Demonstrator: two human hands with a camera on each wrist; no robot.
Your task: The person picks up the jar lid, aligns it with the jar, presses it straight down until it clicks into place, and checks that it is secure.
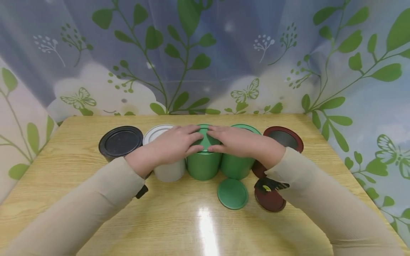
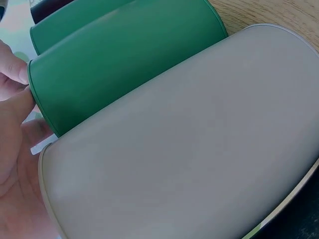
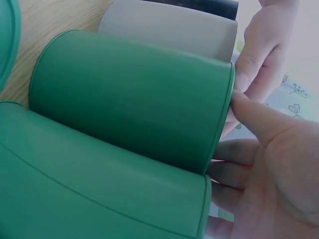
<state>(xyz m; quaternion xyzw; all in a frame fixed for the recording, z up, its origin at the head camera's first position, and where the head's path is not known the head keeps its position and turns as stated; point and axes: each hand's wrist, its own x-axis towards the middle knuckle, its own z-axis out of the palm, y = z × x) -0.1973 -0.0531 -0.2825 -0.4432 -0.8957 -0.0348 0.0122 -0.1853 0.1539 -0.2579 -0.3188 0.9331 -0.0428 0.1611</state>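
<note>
Five cylindrical cans stand in a row, with a green can (image 1: pixel 203 167) in the middle. From the left, my left hand (image 1: pixel 174 144) reaches over the white can (image 1: pixel 169 172) and rests its fingers on the middle can's top. My right hand (image 1: pixel 237 142) lies over the right green can (image 1: pixel 237 169), its fingertips touching that same middle top. Both thumbs press near the front rim of the middle can, as the right wrist view also shows. The fingers of both hands are mostly straight. Much of the right green can's top is hidden by my right hand.
At the row's left end stands a black can (image 1: pixel 120 142); a dark red can (image 1: pixel 258 170) with a dark top ends it at right. In front lie a green lid (image 1: pixel 232 194) and a dark red lid (image 1: pixel 272 202). A patterned curtain (image 1: pixel 205 71) hangs behind the wooden table (image 1: pixel 173 220).
</note>
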